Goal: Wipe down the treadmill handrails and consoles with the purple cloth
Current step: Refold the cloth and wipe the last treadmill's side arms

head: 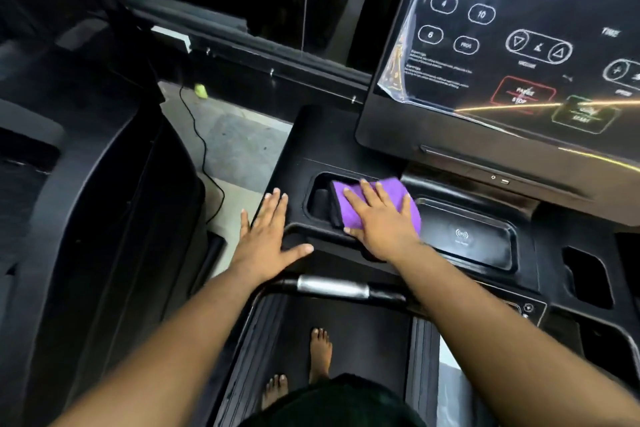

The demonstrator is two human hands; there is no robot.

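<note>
A: Where's the cloth?

B: Under the right hand, which lies flat on it with the fingers straight and spread, pressing it down rather than gripping. The cloth straddles the rim between the cup pocket, off the hand's thumb side, and the charging tray on its little-finger side. The panel rises beyond the fingertips.

A: And the left hand?

B: Also flat and relaxed, holding nothing, resting on the console edge just beside the pocket, apart from the cloth.

A: How will the cloth handle?

B: I'd judge it light, soft and limp, a folded microfibre sort. It bends over the rim and a dark edge droops into the pocket, so it won't keep any shape alone. On that smooth plastic it should slide easily under a flat palm.

A: So where to take hold?

B: For flat runs, palm pressure in the middle is enough. For the pocket or the handrail nearer the wrists, I'd bunch it in the fingers or wrap it round the bar. How many folds it has I can't quite tell; the hand hides most of it.
</note>
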